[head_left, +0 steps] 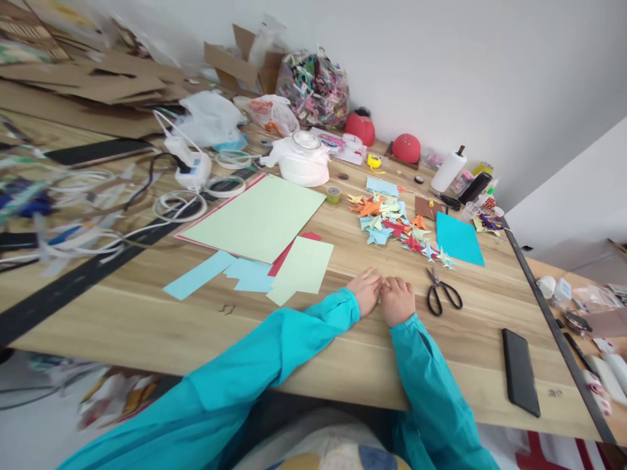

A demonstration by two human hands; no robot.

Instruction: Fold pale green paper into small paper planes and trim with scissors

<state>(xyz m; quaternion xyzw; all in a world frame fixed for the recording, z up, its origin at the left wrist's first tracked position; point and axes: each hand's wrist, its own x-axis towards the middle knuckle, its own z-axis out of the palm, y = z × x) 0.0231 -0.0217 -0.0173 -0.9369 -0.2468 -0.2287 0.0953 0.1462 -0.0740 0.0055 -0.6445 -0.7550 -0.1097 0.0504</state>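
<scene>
My left hand (365, 289) and my right hand (398, 299) rest side by side on the wooden table (147, 320), fingers curled and pressed together over something small that I cannot make out. Both arms wear teal sleeves. A pale green paper sheet (302, 269) lies just left of my left hand. Black scissors (442, 293) lie just right of my right hand. Beyond the hands sits a pile of small folded coloured paper shapes (394, 225) and a blue paper sheet (458, 239).
A large pale green sheet (255, 217) over red paper and light blue paper pieces (225, 273) lie to the left. A black phone (520, 371) is at the right. White cables, tape rolls (180, 206), a white container (302, 158), bags and cardboard crowd the far side.
</scene>
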